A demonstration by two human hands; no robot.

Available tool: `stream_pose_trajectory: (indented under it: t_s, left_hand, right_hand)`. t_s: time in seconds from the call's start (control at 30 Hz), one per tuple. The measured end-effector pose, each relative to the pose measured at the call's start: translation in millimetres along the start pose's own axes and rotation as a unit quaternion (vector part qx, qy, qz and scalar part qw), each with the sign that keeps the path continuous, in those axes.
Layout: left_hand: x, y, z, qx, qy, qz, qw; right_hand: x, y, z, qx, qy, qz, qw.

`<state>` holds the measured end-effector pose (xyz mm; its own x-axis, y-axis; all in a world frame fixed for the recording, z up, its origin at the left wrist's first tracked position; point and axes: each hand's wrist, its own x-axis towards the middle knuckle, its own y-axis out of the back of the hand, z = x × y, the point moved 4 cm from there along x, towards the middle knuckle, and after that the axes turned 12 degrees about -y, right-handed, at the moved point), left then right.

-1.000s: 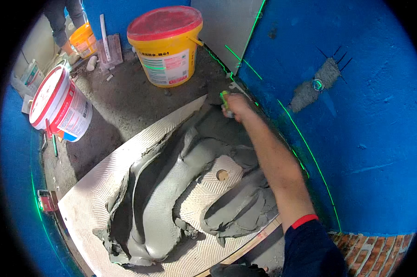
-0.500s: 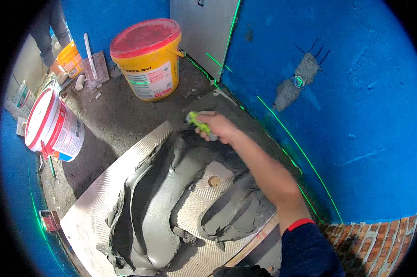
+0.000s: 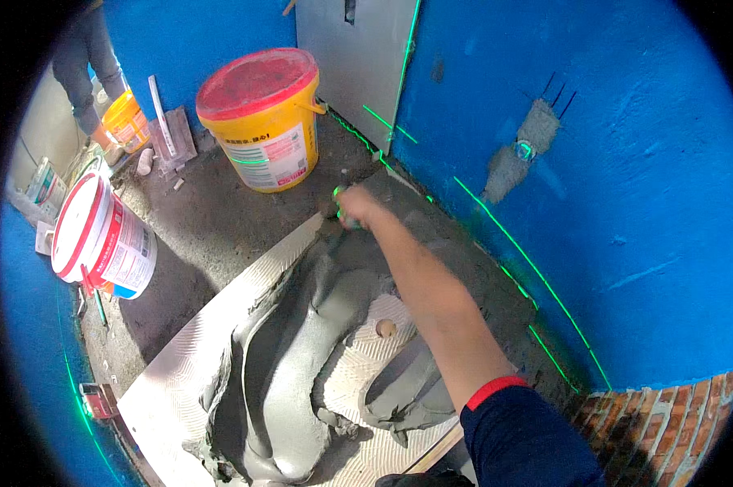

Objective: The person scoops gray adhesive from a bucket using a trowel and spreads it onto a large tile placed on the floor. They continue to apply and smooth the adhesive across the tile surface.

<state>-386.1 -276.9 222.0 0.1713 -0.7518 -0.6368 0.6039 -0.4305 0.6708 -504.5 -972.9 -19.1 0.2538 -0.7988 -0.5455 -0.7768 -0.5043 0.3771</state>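
My right hand (image 3: 361, 205) is closed round the green handle of a trowel (image 3: 337, 199); its blade is hard to make out. It is at the far corner of a large tile (image 3: 171, 357) that lies with its pale ribbed back up. Thick grey mortar (image 3: 297, 390) covers much of the tile in heaped, smeared ridges. A bare strip around a round hole (image 3: 385, 328) shows between two mounds of mortar. My bare right forearm crosses over the tile's right side. My left hand is not in view.
A yellow bucket with red lid (image 3: 261, 122) stands beyond the tile, a white-and-red bucket (image 3: 106, 235) at left. Blue walls (image 3: 626, 203) carry green laser lines. Brickwork (image 3: 667, 430) is at lower right. Another person's legs (image 3: 90, 65) and a small yellow bucket (image 3: 127, 122) are far left.
My right hand has moved slightly left with the trowel, and my forearm has swung left over the tile. The whole view has shifted slightly.
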Motion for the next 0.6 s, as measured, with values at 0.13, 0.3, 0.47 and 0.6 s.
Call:
stream_pose_trajectory:
  t_s: [0.13, 0.3, 0.47, 0.6]
  left_hand:
    - [-10.5, -6.4, 1.4, -0.019, 0.036, -0.019, 0.999]
    - [-13.9, -7.2, -8.2, 0.05, -0.037, 0.006, 0.998]
    - [-49.5, -55.3, -66.4, 0.121, -0.135, 0.164, 0.97]
    - [-51.3, -39.8, -42.8, 0.109, -0.114, 0.104, 0.982]
  right_hand:
    - [-84.8, -56.4, -1.9, 0.146, 0.033, -0.254, 0.956]
    - [-158.8, 7.4, 27.3, 0.1, 0.019, -0.109, 0.989]
    - [-120.9, 85.3, 44.5, 0.222, -0.047, -0.075, 0.971]
    - [-165.3, 31.7, 55.5, 0.209, -0.116, -0.135, 0.961]
